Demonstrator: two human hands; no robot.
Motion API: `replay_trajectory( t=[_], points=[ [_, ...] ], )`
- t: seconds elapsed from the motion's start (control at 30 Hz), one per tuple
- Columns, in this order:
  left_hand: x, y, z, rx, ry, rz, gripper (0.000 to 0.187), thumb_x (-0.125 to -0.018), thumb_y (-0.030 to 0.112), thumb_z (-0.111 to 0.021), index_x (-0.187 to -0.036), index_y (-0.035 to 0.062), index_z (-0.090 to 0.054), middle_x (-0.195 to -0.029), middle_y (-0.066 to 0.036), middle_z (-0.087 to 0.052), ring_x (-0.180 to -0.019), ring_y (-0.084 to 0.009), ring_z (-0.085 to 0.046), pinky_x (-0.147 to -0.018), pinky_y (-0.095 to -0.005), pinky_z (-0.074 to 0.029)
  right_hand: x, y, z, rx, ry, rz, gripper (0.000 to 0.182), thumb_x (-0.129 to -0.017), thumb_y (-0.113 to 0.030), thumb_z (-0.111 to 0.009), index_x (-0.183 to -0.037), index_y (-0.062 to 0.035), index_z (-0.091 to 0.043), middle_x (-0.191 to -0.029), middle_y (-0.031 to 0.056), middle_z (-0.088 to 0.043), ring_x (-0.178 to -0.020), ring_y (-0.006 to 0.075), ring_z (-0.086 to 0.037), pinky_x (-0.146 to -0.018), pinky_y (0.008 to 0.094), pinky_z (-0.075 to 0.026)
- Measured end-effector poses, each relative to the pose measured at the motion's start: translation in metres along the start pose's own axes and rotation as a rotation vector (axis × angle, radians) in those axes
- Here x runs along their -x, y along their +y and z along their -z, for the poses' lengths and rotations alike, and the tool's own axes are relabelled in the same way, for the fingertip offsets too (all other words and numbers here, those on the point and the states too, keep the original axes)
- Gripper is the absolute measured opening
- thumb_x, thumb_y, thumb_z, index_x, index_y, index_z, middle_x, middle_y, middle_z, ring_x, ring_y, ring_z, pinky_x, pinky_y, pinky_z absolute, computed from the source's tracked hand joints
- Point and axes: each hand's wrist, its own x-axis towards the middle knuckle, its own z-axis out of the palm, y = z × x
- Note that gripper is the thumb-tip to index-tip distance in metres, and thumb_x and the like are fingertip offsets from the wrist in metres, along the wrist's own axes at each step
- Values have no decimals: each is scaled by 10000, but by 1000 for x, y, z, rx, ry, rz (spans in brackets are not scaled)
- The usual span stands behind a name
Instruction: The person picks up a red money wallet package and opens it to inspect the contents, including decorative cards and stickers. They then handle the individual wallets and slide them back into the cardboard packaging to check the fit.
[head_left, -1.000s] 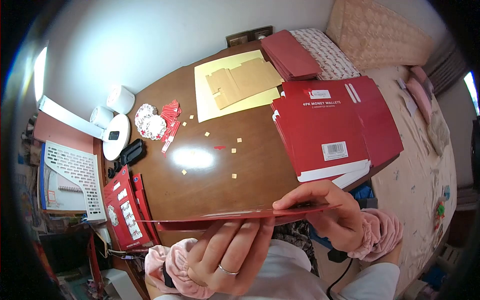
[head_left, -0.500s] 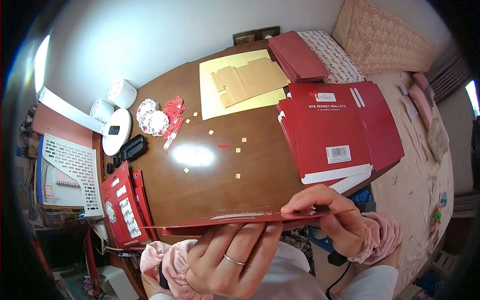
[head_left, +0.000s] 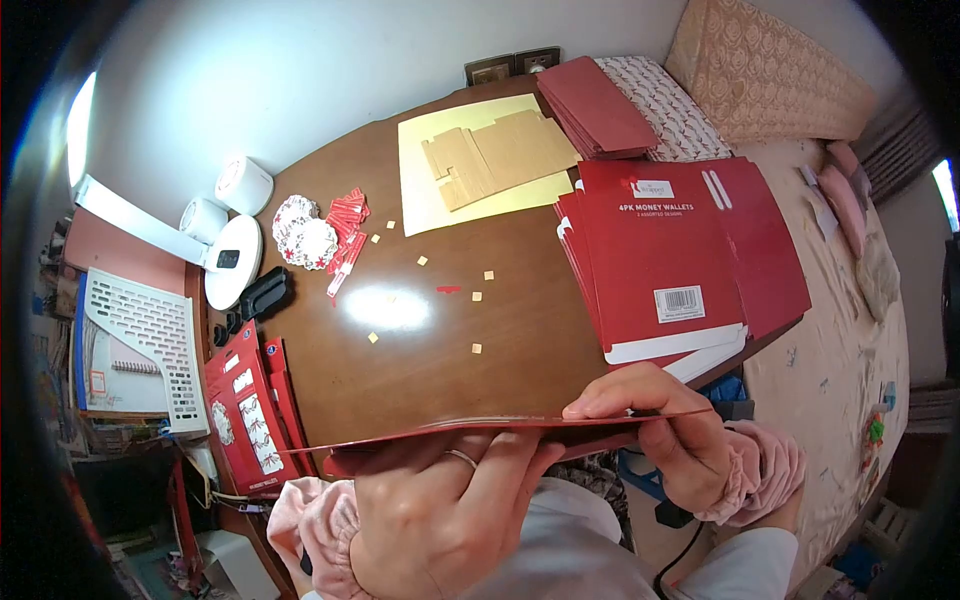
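A red cardboard sleeve (head_left: 400,436) is held nearly edge-on in front of my body, its layers slightly parted. My right hand (head_left: 672,425) pinches its right end, with fingers on top and thumb below. My left hand (head_left: 440,505), with a ring on one finger, is at the near side of the sleeve. Its fingertips reach under the top layer and are hidden there. Beyond the sleeve, several small yellowish squares (head_left: 477,349) and a small red strip (head_left: 448,290) lie on the brown table (head_left: 400,375).
At right is a stack of printed red card sleeves (head_left: 640,255); behind it, plain dark-red cards (head_left: 600,108). A tan cardboard piece (head_left: 500,158) lies on a yellow sheet (head_left: 410,195). At left are round patterned tags (head_left: 305,240), a black tray (head_left: 266,293), a lamp (head_left: 235,262) and red packs (head_left: 240,420).
My left hand has moved left and slid further under the sleeve's top layer, which now bows upward and shows less of its face. My right hand keeps its pinch.
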Motion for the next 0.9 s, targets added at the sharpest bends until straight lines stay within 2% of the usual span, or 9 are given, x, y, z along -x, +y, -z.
replay_trajectory(
  t=[0.3, 0.37, 0.5, 0.7, 0.77, 0.9],
  points=[
    [-2, 1, 0, 77, 6, 91, 196, -715, 103, -756, -895, 55, -695, -846, -93, -691, -727, -245, -663, -635, -328, -501, -2, -2, 1, 69, -18, 25, 270, -979, -131, -431, -1164, 35, -538, -1131, 155, -583, -1056, 259, -566, -937, 342, -424],
    [-2, -6, -2, 210, 11, 40, 221, -686, 115, -779, -887, 60, -708, -860, -85, -700, -733, -231, -670, -641, -315, -512, -1, -2, 2, 81, -24, 39, 269, -976, -127, -435, -1165, 35, -537, -1133, 154, -582, -1061, 263, -563, -939, 345, -422],
    [-4, -5, 3, 272, 7, 74, 237, -682, 100, -782, -902, 52, -710, -862, -88, -703, -718, -226, -674, -645, -303, -516, -1, -4, 1, 77, -31, 19, 270, -975, -124, -434, -1170, 35, -534, -1139, 154, -581, -1067, 266, -559, -943, 352, -421],
    [-5, -3, 7, 302, -44, 77, 244, -685, 91, -785, -915, 51, -712, -884, -96, -706, -728, -222, -683, -650, -291, -523, 0, -5, 2, 68, -44, 24, 268, -971, -98, -434, -1179, 42, -526, -1146, 156, -577, -1064, 268, -559, -942, 348, -421],
    [-5, 0, 12, 301, -106, 153, 245, -682, 77, -787, -913, 44, -711, -893, -103, -705, -747, -226, -688, -670, -290, -528, 0, -5, 3, 64, -54, 25, 267, -970, -90, -431, -1182, 44, -525, -1148, 158, -576, -1065, 269, -558, -941, 347, -421],
    [-6, -1, 7, 335, -8, 75, 235, -686, 47, -780, -909, 37, -709, -907, -112, -705, -772, -226, -692, -695, -286, -532, -1, -4, 4, 68, -75, 48, 272, -969, -80, -422, -1187, 46, -523, -1154, 162, -571, -1073, 269, -554, -944, 343, -417]
  ],
)
